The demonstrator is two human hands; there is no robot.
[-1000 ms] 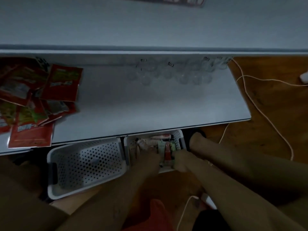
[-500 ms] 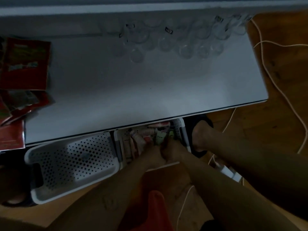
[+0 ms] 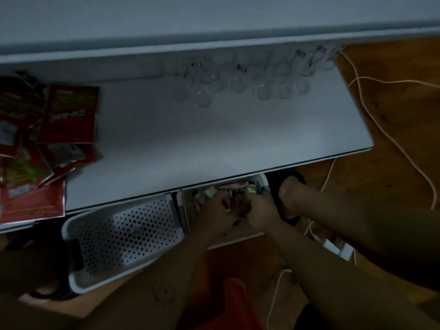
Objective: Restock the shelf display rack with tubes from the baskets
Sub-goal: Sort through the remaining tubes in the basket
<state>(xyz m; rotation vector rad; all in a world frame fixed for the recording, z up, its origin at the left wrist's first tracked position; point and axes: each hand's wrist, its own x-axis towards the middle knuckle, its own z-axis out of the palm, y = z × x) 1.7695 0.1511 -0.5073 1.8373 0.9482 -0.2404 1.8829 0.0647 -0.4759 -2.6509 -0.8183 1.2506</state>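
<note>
In dim light, a loose handful of tubes [image 3: 234, 186] might have slipped, or caught the shelf [image 3: 214, 144] edge overhanging the white basket [image 3: 238, 239]. The left hand [image 3: 217, 210] and right hand [image 3: 260, 211] lay touching inside it, fingers buried among tubes; their grip could not be told. The clear display rack [image 3: 238, 84] stood beyond.

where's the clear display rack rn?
Head view: the clear display rack sits at the back right of the white shelf, against its rear wall, well right of the red packets.
</note>
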